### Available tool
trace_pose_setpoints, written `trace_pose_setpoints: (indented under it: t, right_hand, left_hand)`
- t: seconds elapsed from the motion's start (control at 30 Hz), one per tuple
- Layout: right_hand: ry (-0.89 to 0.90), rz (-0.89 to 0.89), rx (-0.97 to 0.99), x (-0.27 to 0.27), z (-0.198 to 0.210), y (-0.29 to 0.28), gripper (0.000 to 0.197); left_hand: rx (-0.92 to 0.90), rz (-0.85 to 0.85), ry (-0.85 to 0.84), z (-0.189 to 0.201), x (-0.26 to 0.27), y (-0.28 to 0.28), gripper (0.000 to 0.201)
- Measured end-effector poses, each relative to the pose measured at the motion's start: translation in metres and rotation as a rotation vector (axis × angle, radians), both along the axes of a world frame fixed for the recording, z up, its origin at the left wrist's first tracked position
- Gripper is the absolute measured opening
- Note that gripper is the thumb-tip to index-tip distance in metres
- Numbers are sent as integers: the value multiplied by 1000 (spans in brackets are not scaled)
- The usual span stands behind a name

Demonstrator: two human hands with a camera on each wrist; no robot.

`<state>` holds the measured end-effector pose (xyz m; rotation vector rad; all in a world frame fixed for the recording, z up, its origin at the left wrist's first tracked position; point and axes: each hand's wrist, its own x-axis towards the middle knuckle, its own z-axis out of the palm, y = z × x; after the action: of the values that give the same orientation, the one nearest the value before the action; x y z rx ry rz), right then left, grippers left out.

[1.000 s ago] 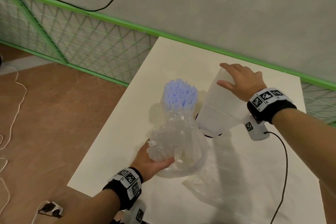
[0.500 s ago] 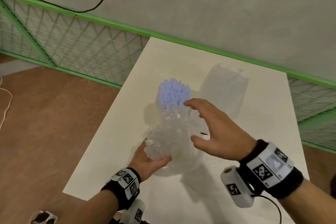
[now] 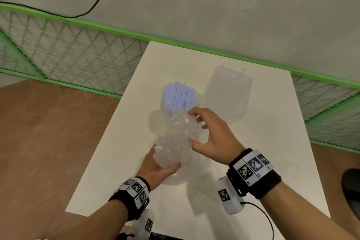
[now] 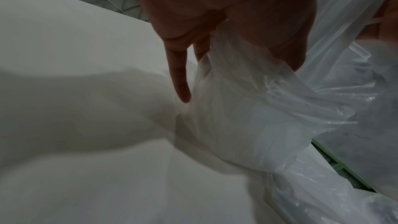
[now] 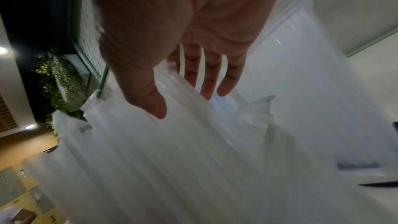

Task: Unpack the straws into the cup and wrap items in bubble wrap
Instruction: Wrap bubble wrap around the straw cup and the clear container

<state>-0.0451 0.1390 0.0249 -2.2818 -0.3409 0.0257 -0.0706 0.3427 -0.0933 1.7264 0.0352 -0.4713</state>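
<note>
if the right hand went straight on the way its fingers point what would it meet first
The clear plastic bundle in the left hand; the right hand looks nearly on it. The blue straws stand behind, depth unclear.

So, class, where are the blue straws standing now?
In the head view the blue straws stand near the middle of the table, just beyond the right hand, left of the clear plastic wrapping.
</note>
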Motion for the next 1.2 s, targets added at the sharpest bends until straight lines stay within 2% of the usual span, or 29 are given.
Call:
trace_pose_setpoints:
  t: [0.23, 0.37, 0.57, 0.8, 0.93, 1.0, 1.1, 1.2]
  right_hand:
    - [-119, -59, 8, -5, -7, 2, 29]
    - [-128, -98, 24, -11, -8, 3, 17]
    - [-55, -163, 99, -20, -14, 6, 22]
    - [-225, -82, 37, -26, -16, 7, 25]
    - [-250, -71, -8, -24, -20, 5, 13]
    - [-257, -87, -12, -23, -21, 3, 14]
    - [-206, -133, 10, -24, -23, 2, 20]
    - [-152, -173, 10, -25, -21, 2, 15]
  left_hand:
    - [-16, 17, 28, -8, 0, 1, 59]
    - [-3, 3, 22, -10, 1, 2, 63]
    - [2, 15, 44, -11, 1, 1, 59]
    - [-1, 26, 58, -10, 1, 0, 60]
    - [-3, 28, 55, -10, 1, 0, 60]
    - [-14, 30, 63, -11, 1, -1, 60]
    - [-28, 31, 70, -11, 1, -1, 59]
    - [-46, 35, 76, -13, 1, -1, 60]
